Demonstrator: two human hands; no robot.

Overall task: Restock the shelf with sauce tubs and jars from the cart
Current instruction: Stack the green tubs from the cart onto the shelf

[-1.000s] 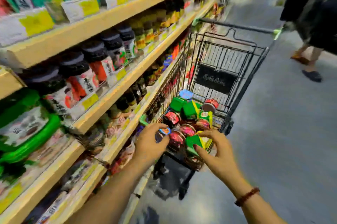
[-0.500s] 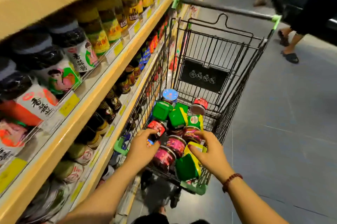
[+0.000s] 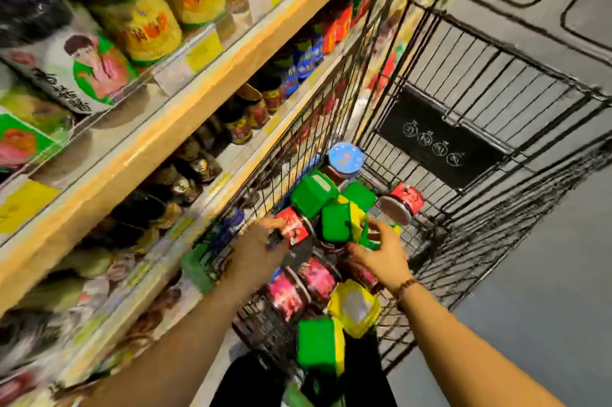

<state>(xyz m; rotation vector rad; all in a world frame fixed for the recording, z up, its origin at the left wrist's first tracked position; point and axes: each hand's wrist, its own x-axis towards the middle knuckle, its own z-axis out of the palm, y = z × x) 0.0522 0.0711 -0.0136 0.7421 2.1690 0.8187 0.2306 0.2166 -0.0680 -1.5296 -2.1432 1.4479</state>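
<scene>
Both hands reach down into the wire cart, which stands just right of the shelf. The left hand lies against a red-labelled jar at the left edge of the pile; its fingers seem to curl onto the jar, though blur hides whether they have closed. The right hand hovers with fingers spread and loosely curved over a green tub with a yellow side, touching or very nearly touching it, and nothing is firmly held.

The step in hand looks like picking stock out of the cart, one item per hand, before anything goes to the shelf. The next move would call for each hand to close fully, lift its item clear of its neighbours without toppling the heap, and swing left toward the shelf rows.

The stock lies piled in the cart's near end. More green tubs sit just beyond the fingers, a blue-lidded jar lies farther off, and a red jar on its side lies far right. Nearer than the hands, dark jars with pink-red labels lie between the wrists, with a yellow-lidded tub and another green tub nearest of all.
</scene>
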